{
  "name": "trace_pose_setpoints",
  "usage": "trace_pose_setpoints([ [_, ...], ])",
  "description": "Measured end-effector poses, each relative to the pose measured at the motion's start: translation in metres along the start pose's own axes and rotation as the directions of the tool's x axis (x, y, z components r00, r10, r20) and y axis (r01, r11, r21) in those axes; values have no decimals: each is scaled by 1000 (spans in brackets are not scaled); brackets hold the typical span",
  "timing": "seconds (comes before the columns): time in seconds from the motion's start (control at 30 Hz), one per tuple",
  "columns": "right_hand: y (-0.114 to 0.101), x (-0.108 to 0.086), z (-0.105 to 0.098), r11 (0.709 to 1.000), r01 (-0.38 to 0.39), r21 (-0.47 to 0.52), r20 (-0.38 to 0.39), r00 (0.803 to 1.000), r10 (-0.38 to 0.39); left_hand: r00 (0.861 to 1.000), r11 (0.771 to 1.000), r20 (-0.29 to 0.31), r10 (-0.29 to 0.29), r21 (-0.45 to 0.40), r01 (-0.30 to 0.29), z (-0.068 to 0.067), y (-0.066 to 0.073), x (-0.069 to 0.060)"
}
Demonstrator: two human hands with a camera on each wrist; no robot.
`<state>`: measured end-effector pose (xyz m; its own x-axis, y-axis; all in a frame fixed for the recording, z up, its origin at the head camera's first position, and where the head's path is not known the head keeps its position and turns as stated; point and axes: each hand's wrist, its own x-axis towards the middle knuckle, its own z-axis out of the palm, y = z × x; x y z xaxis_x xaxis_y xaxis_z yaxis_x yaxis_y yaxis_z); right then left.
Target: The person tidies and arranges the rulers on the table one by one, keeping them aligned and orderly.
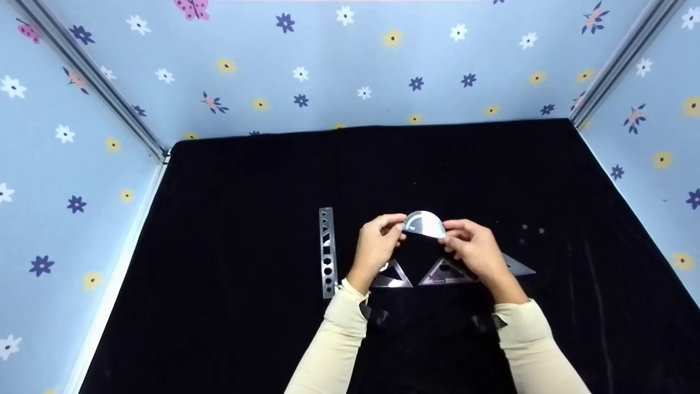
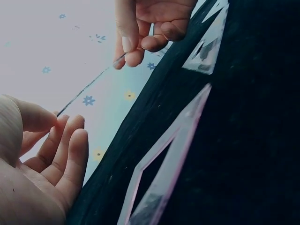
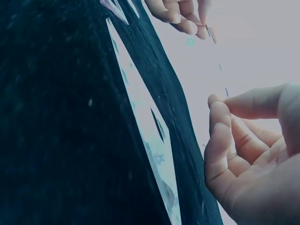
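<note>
A clear half-round protractor (image 1: 424, 223) is held up above the dark cloth, its curved side away from the person. My left hand (image 1: 378, 244) pinches its left end between thumb and fingers. At the other end, my right hand (image 1: 474, 249) pinches it the same way. Both wrist views show the protractor (image 2: 89, 86) edge-on as a thin line stretched between the two hands. Beneath the hands lie two clear set squares, the left one (image 1: 403, 273) and the right one (image 1: 437, 272), the latter partly covered by the right hand and forearm.
A clear ruler (image 1: 322, 251) with shaped cut-outs lies upright on the cloth, left of the left hand. Black cloth (image 1: 246, 219) covers the table. Flower-patterned walls (image 1: 328, 65) stand at the back and both sides.
</note>
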<state>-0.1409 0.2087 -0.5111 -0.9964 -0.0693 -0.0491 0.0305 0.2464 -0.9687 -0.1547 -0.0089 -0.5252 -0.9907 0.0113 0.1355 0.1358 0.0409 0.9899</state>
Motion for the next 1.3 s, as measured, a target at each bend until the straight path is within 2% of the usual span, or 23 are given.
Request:
trace_pose_setpoints([
  [0.13,2,-5,-5,1000,-3,1,-13,1000,3,1000,1000,23,8,22,-9,4,-1,-2],
  [0.17,7,-4,-7,1000,3,3,-19,1000,-3,1000,1000,30,11,26,-11,5,-6,-1],
  [0.5,15,-12,-24,999,13,33,-73,997,-11,997,1000,74,-7,16,6,23,-4,-5],
  [0.8,17,-18,-37,995,34,96,-119,993,-22,997,999,75,-12,-30,14,40,-6,-11],
  [1.03,19,-24,-43,989,18,148,-167,986,7,996,999,84,-25,-31,27,54,-7,-16],
  [1.3,21,-28,-49,988,6,157,-180,983,22,996,999,90,-2,-41,6,62,-6,-18],
])
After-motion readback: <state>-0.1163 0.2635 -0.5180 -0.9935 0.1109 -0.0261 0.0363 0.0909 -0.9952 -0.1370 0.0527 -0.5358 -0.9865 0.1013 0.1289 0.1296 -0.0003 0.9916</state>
